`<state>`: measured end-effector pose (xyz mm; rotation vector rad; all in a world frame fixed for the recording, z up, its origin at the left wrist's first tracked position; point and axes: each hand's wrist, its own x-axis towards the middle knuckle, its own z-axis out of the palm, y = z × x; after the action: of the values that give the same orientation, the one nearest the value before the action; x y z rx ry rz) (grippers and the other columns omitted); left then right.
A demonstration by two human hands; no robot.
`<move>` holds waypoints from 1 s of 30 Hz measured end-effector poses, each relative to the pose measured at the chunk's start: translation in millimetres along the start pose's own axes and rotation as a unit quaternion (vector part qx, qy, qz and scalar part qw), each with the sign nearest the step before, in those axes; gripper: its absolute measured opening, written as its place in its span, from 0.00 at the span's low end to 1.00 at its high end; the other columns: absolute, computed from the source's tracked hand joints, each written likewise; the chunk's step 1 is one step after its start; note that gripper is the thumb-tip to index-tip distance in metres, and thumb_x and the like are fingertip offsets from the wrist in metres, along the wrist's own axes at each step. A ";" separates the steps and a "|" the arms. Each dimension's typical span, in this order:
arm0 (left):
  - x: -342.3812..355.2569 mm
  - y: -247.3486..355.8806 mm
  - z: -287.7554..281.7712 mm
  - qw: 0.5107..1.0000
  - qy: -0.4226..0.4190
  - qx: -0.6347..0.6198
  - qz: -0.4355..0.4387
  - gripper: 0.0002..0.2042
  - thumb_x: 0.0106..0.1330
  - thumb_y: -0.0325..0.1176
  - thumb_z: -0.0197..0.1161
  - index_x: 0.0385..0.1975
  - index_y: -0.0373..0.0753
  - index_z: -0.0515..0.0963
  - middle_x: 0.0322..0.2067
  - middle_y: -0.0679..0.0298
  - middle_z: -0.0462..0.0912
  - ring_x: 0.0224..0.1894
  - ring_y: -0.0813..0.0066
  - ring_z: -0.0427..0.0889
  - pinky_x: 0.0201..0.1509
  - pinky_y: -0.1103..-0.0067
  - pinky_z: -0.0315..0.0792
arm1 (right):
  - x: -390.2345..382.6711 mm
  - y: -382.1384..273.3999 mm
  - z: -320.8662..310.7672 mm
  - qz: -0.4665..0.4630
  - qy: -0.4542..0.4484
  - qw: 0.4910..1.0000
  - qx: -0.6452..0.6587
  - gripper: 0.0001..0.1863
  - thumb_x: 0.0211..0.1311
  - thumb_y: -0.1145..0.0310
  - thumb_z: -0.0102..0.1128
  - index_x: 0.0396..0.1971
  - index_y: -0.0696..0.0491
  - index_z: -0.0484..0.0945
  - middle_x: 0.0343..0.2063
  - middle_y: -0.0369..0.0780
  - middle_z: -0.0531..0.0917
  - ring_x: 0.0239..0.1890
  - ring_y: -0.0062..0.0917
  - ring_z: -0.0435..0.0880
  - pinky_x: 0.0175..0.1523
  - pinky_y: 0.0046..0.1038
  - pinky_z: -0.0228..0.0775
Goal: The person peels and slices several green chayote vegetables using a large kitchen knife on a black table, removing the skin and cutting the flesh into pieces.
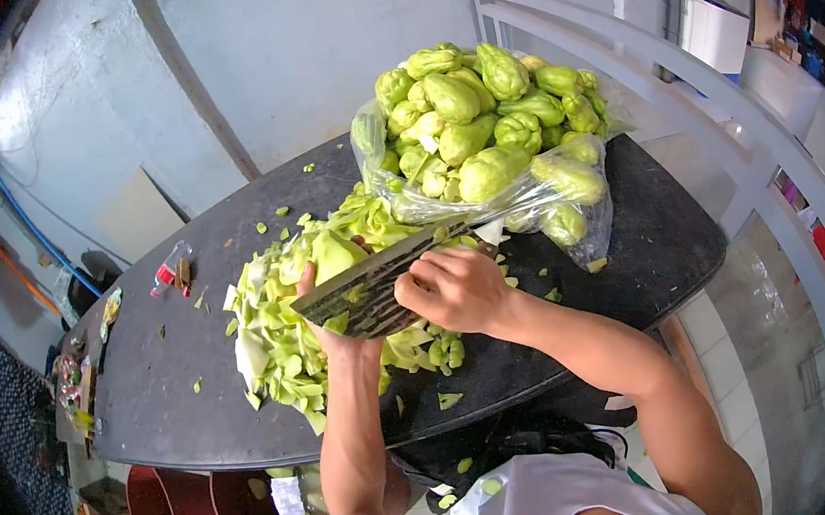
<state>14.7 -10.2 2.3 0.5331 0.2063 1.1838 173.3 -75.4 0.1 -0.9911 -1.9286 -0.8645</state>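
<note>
My right hand (456, 290) is closed on a cleaver with a broad, dark, streaked blade (368, 290). Green pieces cling to that blade, and its far side is hidden. Behind it, my left hand (326, 339) grips a pale green chayote (335, 254); the blade covers most of those fingers. Both hands are above a heap of cut chayote pieces (276, 344) on the dark table. Beyond them, a clear plastic bag (565, 176) spills over with whole chayotes (489, 173).
The dark table (174, 383) has a rounded edge. Loose scraps and a small plastic packet with a red label (169, 271) lie left of the heap. Dark red tubs (163, 510) stand below the near edge. A white metal railing (737, 138) runs along the right.
</note>
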 end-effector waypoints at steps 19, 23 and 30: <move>-6.4 2.0 13.2 1.000 -0.007 0.021 -0.014 0.22 0.67 0.44 0.53 0.54 0.36 0.71 0.49 0.54 0.78 0.52 0.60 0.77 0.57 0.61 0.73 | -8.2 35.7 -1.3 0.274 -0.247 0.929 0.010 0.13 0.54 0.77 0.57 0.41 0.55 0.70 0.14 0.48 0.79 0.18 0.39 0.82 0.22 0.39 0.74; 2.0 3.2 8.4 0.999 0.038 -0.029 0.020 0.21 0.70 0.45 0.49 0.55 0.37 0.70 0.50 0.54 0.77 0.52 0.59 0.76 0.60 0.59 0.70 | -11.4 23.8 0.7 0.252 -0.174 0.952 0.020 0.08 0.57 0.73 0.56 0.35 0.54 0.68 0.17 0.45 0.81 0.20 0.38 0.84 0.23 0.38 0.77; 1.5 6.4 -12.2 0.999 -0.017 -0.022 -0.036 0.24 0.69 0.50 0.50 0.53 0.35 0.73 0.50 0.54 0.78 0.54 0.62 0.75 0.62 0.64 0.68 | 3.6 -0.4 0.4 0.016 0.020 0.997 0.067 0.08 0.54 0.71 0.58 0.28 0.51 0.67 0.13 0.34 0.72 0.18 0.28 0.81 0.20 0.31 0.74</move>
<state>4.8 -3.6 -4.8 0.5030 0.1694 1.1069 171.4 -74.1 2.9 -0.9147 -1.9060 -0.7210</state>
